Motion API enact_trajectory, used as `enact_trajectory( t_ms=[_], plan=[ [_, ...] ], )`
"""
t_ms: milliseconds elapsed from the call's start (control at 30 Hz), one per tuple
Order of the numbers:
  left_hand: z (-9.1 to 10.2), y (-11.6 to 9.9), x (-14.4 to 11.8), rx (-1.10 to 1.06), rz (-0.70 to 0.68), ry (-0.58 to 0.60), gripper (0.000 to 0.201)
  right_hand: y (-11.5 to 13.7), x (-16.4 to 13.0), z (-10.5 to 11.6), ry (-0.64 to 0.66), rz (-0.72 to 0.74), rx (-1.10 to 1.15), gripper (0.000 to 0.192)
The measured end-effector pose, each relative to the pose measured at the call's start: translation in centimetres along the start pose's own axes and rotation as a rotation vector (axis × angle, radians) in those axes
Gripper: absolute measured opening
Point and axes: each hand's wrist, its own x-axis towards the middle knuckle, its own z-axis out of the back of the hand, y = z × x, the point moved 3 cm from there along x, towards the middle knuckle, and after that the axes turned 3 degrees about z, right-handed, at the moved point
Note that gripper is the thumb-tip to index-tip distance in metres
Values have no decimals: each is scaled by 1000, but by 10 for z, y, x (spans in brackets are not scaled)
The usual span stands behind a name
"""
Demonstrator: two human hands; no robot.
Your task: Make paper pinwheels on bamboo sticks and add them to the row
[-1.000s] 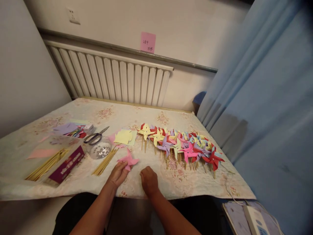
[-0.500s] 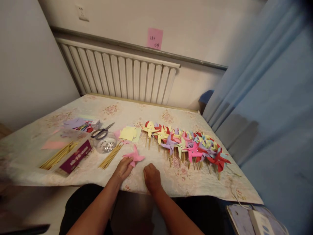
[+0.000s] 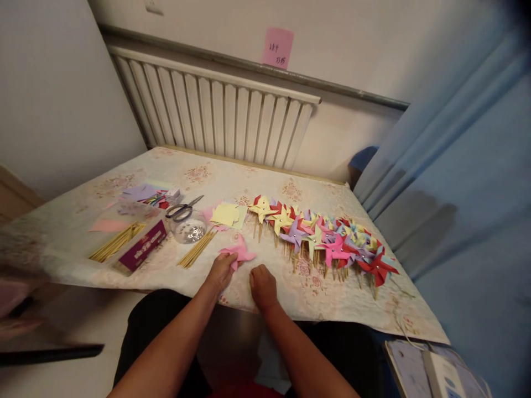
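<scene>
My left hand (image 3: 222, 269) grips the near edge of a pink paper pinwheel head (image 3: 239, 254) lying on the flowered tablecloth (image 3: 232, 182) near the table's front edge. Just to its right, my right hand (image 3: 262, 286) rests on the cloth with fingers curled into a loose fist and nothing visible in it. A row of several finished pinwheels (image 3: 323, 240) on wooden sticks, in yellow, red, purple and pink, stretches to the right of my hands.
Left of my hands lie loose wooden sticks (image 3: 197, 249), a clear dish of pins (image 3: 189, 230), scissors (image 3: 183, 209), yellow paper squares (image 3: 226, 214), a purple box (image 3: 143, 251) with more sticks, and coloured paper (image 3: 143, 193). A radiator (image 3: 215, 119) lines the back wall; a blue curtain (image 3: 456, 182) hangs at right.
The view has swung down and to the left, so everything sits further right and higher. My hands have stayed put, the left still on the pink pinwheel.
</scene>
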Motion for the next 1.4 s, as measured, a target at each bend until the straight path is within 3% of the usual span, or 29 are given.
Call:
enact_trajectory(
  t_ms=[300,467,667,900,1133,1400],
  plan=[
    [-2,9,0,72,-27,5,29,0,-6,3,-42,-23,61,15],
    [-5,8,-4,74,-5,14,33,1,-19,12,-92,-70,272,15],
    [-9,8,-12,75,-8,28,31,-2,-32,27,-153,-227,523,12],
    [-24,4,-35,123,20,47,31,1,-17,77,-285,-320,681,11],
    [-53,-12,-73,243,-77,50,30,21,4,136,-427,-198,683,10],
    [-80,-23,-105,286,-135,55,28,36,5,161,-439,-39,598,12]
  ],
)
